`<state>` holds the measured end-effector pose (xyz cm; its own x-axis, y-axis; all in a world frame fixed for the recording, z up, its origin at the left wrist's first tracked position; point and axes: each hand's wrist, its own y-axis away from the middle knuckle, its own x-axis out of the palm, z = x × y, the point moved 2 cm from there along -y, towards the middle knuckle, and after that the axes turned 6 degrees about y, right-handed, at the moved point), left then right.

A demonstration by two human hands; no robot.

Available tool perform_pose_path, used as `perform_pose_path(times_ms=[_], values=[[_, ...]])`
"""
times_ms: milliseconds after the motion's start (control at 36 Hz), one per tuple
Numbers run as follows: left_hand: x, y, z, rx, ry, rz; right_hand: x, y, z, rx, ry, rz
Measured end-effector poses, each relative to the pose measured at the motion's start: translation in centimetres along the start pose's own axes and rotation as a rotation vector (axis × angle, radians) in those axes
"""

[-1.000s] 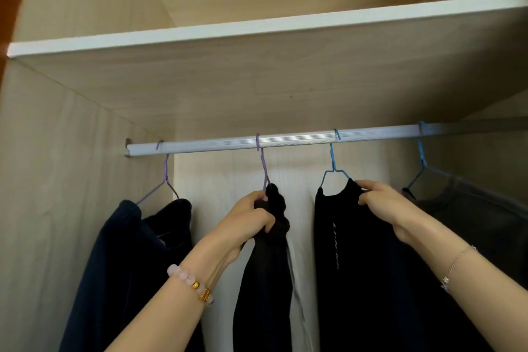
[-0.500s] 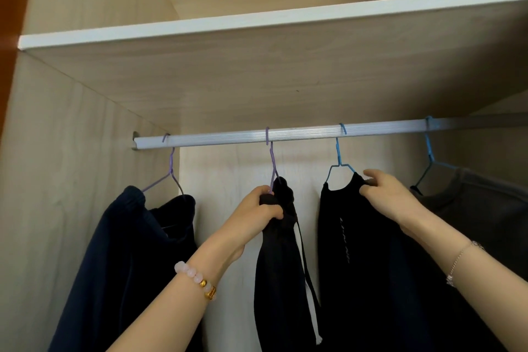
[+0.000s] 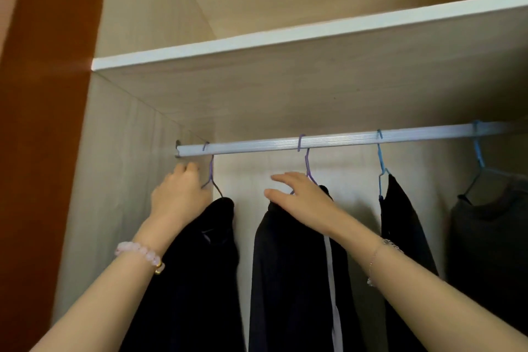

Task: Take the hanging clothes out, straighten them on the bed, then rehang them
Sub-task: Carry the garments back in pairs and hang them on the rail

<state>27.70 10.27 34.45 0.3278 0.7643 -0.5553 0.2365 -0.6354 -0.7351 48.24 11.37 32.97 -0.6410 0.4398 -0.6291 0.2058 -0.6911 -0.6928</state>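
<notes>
clothes (image 3: 400, 226) hang on rail (image 3: 343, 140); left hand (image 3: 178, 197) at leftmost hanger (image 3: 211, 171), grip unclear; right hand (image 3: 303, 197) released, resting atop next garment (image 3: 288, 280).

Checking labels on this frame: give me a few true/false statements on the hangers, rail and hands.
1. Four hangers hang on the rail. True.
2. All four are blue. False: the left two are purple, the right two blue.
3. The right hand rests with straight fingers on the second garment. True.
4. The left hand is at the rightmost hanger. False: it is at the leftmost hanger.
</notes>
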Motion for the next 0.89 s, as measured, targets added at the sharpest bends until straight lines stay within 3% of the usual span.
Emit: perform_pose_path(times_ms=[111, 444, 889], values=[[1.6, -0.7, 3.7, -0.125, -0.050, 0.157, 2.0, -0.2, -0.6, 0.023, 0.048, 0.087], [5.2, -1.5, 5.4, -0.017, 0.005, -0.047, 2.4, 0.3, -2.6, 0.119, 0.021, -0.007], [5.9, -0.5, 2.6, 0.079, -0.014, -0.043, 2.3, 1.1, -3.7, 0.085, 0.026, -0.073]])
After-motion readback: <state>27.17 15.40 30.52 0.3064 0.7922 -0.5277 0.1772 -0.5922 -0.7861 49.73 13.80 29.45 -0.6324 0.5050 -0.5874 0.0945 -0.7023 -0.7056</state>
